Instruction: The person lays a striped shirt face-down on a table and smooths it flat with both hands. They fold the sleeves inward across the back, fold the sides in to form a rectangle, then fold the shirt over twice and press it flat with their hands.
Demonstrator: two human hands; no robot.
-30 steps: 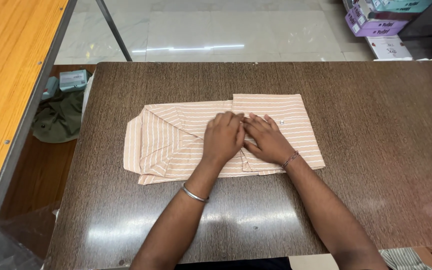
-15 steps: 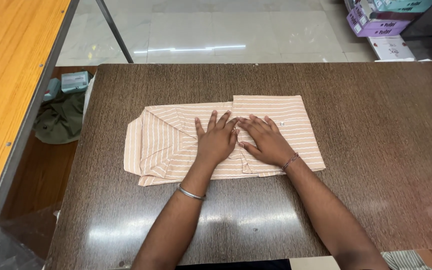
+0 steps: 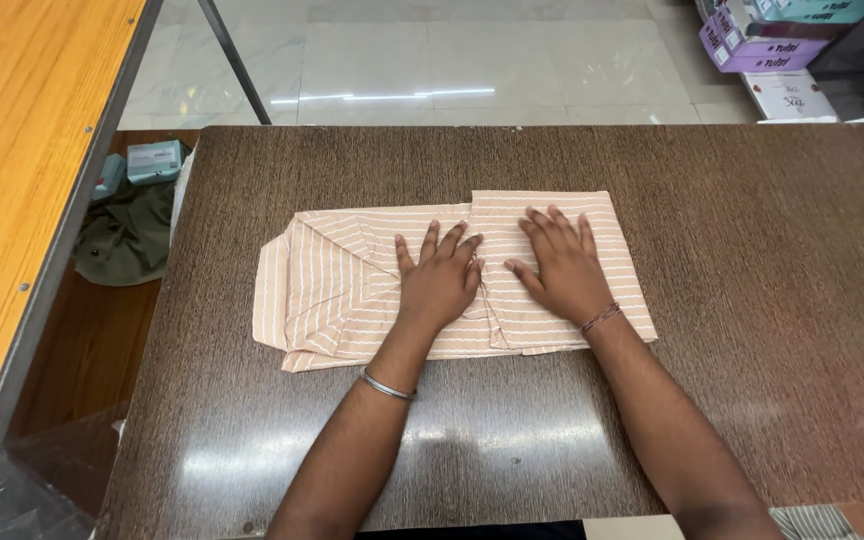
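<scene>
Orange table: we saw its wooden top [image 3: 12, 170] along the far left, edged by a metal frame.
Floor clutter: a dark green cloth [image 3: 127, 240] lay low between the two tables, with a pale teal box [image 3: 155, 160] just above it.
Dark table: we worked at a brown wood-grain top [image 3: 752, 300], glossy near its front edge.
Folded shirt: a peach shirt with white stripes [image 3: 332, 290] lay flat at the middle of the dark table, folded into a rough rectangle, its right half doubled over the rest.
Left hand: our left hand [image 3: 439, 280] lay palm down on the shirt near the centre fold, fingers spread and pointing away from us, gripping nothing, only pressing the cloth.
Left arm: the forearm ran up from the lower edge, angled to the right, with a metal bangle [image 3: 386, 385] at the wrist.
Right hand: our right hand [image 3: 562, 270] lay flat on the doubled right half, just beside the left, fingers splayed, thumb turned inward, open and holding nothing.
Right arm: the forearm came from the lower right, with a thin bracelet [image 3: 601, 318] at the wrist.
Far right: purple and white boxes [image 3: 752, 45] stood on the floor beyond the table.
</scene>
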